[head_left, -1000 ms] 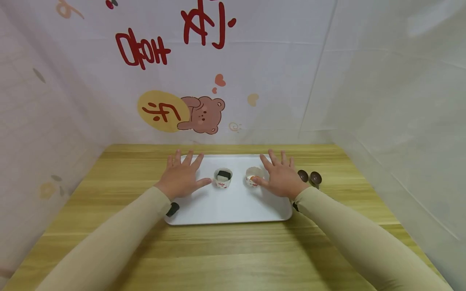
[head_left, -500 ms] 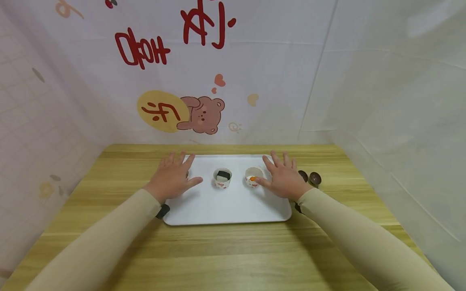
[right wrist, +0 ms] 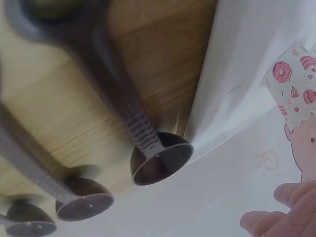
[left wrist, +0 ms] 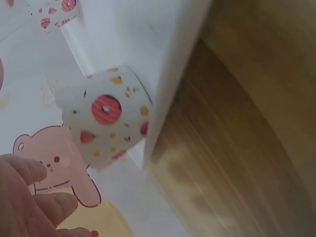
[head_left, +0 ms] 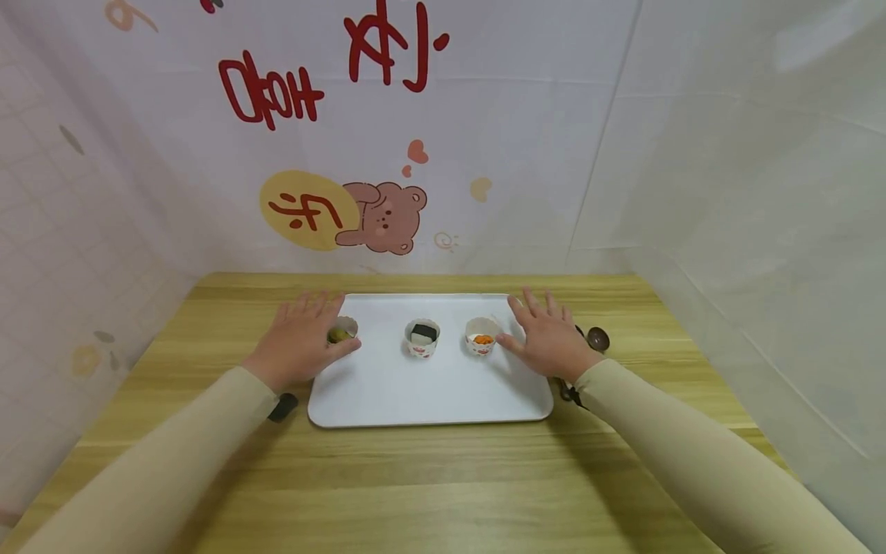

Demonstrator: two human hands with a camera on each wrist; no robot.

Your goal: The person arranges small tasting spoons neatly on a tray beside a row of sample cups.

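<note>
My left hand (head_left: 298, 342), fingers spread, hovers over the left end of a white tray (head_left: 429, 404). Its thumb overlaps a paper cup (head_left: 351, 323) holding something greenish; in the left wrist view this donut-printed cup (left wrist: 108, 121) stands apart from the fingers (left wrist: 54, 207). My right hand (head_left: 557, 342) is spread over the tray's right end, holding nothing. Its thumb tip is close beside a paper cup (head_left: 479, 349) with orange pieces in it. Between the hands stands a third paper cup (head_left: 421, 351) with a black-and-white piece inside.
Brown spoons lie right of the tray, partly hidden by my right hand; one spoon bowl (head_left: 598, 338) shows past it. The right wrist view shows several long-handled spoons (right wrist: 111, 74). A printed white cloth (head_left: 526, 154) rises behind the wooden table (head_left: 415, 492).
My left hand has moved left, uncovering the left cup with the greenish contents. My right hand has shifted slightly right, away from the cup with orange pieces.
</note>
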